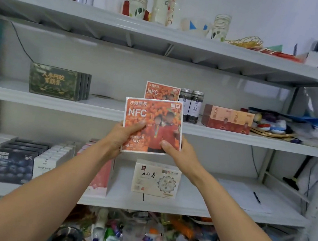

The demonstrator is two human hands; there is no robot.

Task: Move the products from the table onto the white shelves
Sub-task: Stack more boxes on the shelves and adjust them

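You held the orange box (156, 114), marked "NFC", upright before the middle shelf (102, 104). Left hand (122, 135) gripped its 7 o'clock corner, right hand (177, 154) its 5 o'clock. Matching box (161, 91) stood at 12.

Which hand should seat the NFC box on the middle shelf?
Left, probably: the left hand grips higher on the NFC box; the right hand only pinches its bottom corner, and jars crowd that side.

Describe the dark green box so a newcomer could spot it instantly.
Look at the white shelves, middle level. Toward its left end stands a dark green box with gold lettering. The other boxes there are orange or cream-and-red.
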